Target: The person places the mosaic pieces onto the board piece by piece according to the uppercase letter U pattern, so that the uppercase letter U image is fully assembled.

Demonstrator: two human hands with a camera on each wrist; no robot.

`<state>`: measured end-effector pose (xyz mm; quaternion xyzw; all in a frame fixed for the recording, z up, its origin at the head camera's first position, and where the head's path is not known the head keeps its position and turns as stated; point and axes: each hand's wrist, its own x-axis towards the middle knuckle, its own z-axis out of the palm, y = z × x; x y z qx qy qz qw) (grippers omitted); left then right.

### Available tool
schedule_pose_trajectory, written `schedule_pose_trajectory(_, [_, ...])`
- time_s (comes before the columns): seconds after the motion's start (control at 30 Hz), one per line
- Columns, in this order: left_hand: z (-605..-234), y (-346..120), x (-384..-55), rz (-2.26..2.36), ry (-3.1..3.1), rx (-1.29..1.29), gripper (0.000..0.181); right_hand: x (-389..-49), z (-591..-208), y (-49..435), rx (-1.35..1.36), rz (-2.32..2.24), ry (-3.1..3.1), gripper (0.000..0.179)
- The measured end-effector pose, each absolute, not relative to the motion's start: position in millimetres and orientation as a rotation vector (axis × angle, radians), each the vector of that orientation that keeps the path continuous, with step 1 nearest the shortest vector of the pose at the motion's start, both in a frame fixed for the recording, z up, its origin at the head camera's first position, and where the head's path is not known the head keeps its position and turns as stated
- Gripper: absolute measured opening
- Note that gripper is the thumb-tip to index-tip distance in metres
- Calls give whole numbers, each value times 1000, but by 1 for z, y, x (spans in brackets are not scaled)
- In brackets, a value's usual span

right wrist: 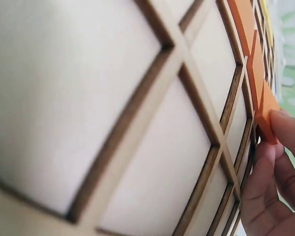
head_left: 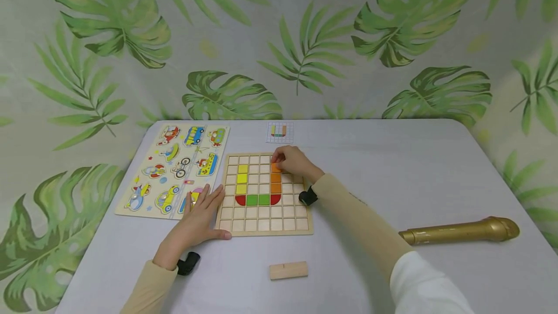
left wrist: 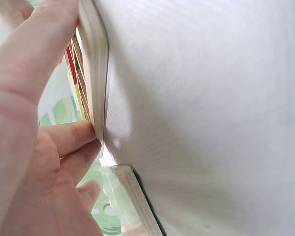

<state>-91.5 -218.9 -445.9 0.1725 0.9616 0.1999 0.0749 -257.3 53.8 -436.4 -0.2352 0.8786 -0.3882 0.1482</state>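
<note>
A wooden grid board (head_left: pixel 264 233) lies on the table with coloured tiles in a U shape: yellow tiles (head_left: pixel 241 179) on the left, red corner pieces (head_left: pixel 241 200), green tiles (head_left: pixel 257 200) along the bottom, orange tiles (head_left: pixel 276 183) on the right. My right hand (head_left: pixel 294 163) pinches an orange square tile (right wrist: pixel 269 114) between thumb and fingers. That tile sits tilted at the top of the orange column, as the right wrist view shows. With fingers mostly straight, my left hand (head_left: pixel 195 224) touches the board's left edge and its thumb lies at the lower left corner.
To the left is a vehicle picture puzzle (head_left: pixel 148 183), partly under the left fingers. A small pattern card (head_left: pixel 280 133) with a matching U lies behind the board. In front sits a wooden block (head_left: pixel 288 270); a golden microphone-shaped object (head_left: pixel 462 231) lies at right, beyond the right forearm.
</note>
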Motion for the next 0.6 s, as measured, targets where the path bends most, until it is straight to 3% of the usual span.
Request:
schedule_pose_trajectory(0.3, [-445,-219,-93,583,2884,529,112,-254,-438,52,-758,-977,2634,15])
schedule_pose_trajectory(0.6, [-445,-218,-95,588,2859,536,113,-251,-432,81,-647,-1199,2582,13])
